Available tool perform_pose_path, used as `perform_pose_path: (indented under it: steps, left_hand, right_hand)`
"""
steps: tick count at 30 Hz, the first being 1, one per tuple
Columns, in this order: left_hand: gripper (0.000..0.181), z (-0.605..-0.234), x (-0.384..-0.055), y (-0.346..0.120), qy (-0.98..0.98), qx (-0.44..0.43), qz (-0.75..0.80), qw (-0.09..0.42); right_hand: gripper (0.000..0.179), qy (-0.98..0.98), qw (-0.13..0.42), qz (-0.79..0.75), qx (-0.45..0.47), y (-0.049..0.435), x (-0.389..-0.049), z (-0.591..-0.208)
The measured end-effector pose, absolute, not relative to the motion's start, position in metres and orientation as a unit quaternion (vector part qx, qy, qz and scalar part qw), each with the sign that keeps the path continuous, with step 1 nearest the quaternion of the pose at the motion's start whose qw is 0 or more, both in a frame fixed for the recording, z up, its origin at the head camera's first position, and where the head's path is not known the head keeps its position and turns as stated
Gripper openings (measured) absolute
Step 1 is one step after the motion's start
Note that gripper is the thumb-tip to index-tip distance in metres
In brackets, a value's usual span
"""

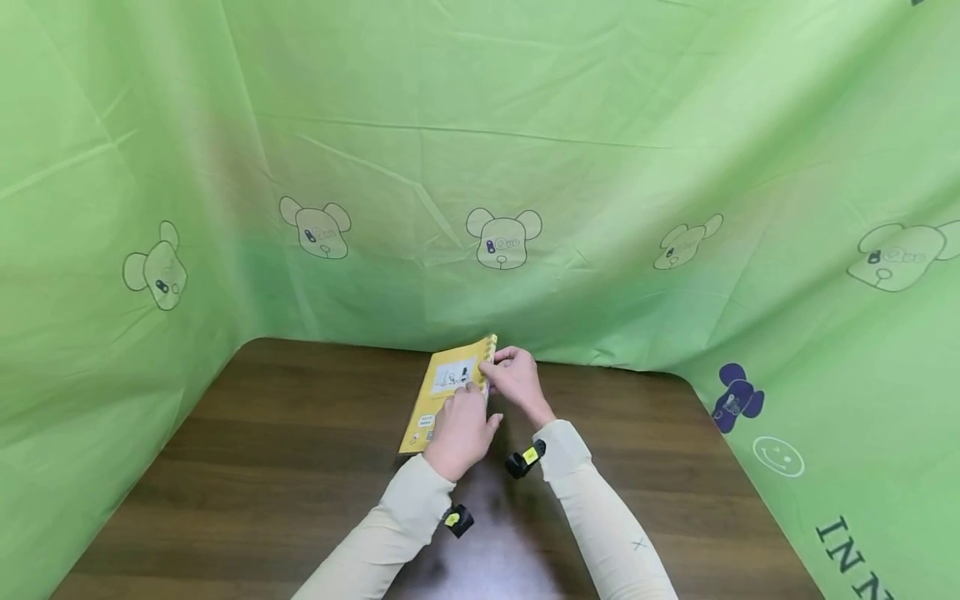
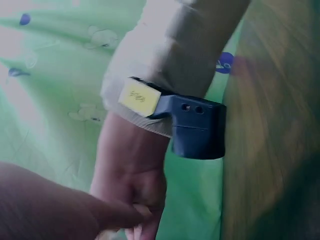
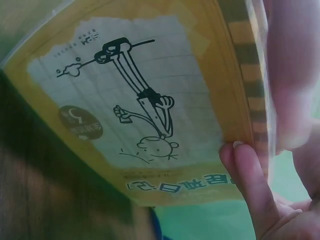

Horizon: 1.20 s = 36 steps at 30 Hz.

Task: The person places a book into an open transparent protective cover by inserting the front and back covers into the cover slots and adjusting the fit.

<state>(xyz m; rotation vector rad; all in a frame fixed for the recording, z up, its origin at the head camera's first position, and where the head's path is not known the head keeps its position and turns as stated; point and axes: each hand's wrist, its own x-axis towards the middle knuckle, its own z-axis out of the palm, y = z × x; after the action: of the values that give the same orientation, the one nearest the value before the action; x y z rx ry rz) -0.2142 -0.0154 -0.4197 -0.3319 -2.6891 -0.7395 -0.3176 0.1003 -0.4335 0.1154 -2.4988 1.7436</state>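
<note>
A yellow book [image 1: 422, 408] with a line-drawn cartoon figure stands tilted above the far part of the table. My right hand [image 1: 520, 379] pinches its right edge, the thumb [image 3: 245, 160] lying on the cover beside the checkered strip. My left hand [image 1: 461, 423] is in front of the lower right of the book, with its thumb sticking out to the right. A blurred finger [image 3: 292, 75] runs straight along the book's edge in the right wrist view. In the left wrist view both hands overlap, and the book is hidden there.
The brown wooden table [image 1: 300, 467] extends around the arms. A green cloth [image 1: 420, 167] printed with bear heads hangs behind and at both sides of it. Each wrist carries a small black camera; one [image 1: 459, 520] is on the left sleeve.
</note>
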Motion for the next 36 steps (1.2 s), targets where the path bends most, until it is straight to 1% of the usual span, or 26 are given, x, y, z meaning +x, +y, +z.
perform_pose_path:
  steps: [5, 8, 12, 17, 19, 27, 32, 36]
  left_hand:
    - [0.030, -0.418, -0.214, -0.005, -0.963, -0.108, -0.149, 0.199]
    - [0.030, -0.417, -0.214, -0.004, -0.964, -0.116, -0.110, 0.213]
    - [0.026, -0.417, -0.214, -0.007, -0.959, -0.119, -0.113, 0.233]
    - [0.020, -0.418, -0.217, -0.013, -0.943, -0.118, -0.161, 0.266]
    - [0.019, -0.417, -0.217, -0.016, -0.938, -0.117, -0.191, 0.265]
    - [0.010, -0.407, -0.216, -0.033, -0.920, -0.103, -0.315, 0.209]
    - [0.007, -0.402, -0.215, -0.038, -0.913, -0.103, -0.341, 0.200]
    - [0.007, -0.398, -0.213, -0.041, -0.907, -0.103, -0.353, 0.207]
  right_hand:
    - [0.022, -0.821, 0.051, 0.566, 0.062, 0.097, -0.313, -0.427]
    - [0.021, -0.818, 0.048, 0.568, 0.072, 0.096, -0.312, -0.427]
    - [0.021, -0.810, 0.040, 0.578, 0.087, 0.094, -0.312, -0.427]
    - [0.028, -0.777, 0.026, 0.619, 0.111, 0.093, -0.310, -0.429]
    - [0.030, -0.759, 0.017, 0.640, 0.118, 0.093, -0.310, -0.431]
    - [0.029, -0.714, -0.011, 0.684, 0.147, 0.097, -0.313, -0.441]
    - [0.031, -0.713, 0.007, 0.685, 0.148, 0.100, -0.313, -0.452]
    - [0.034, -0.713, 0.022, 0.685, 0.147, 0.102, -0.313, -0.462]
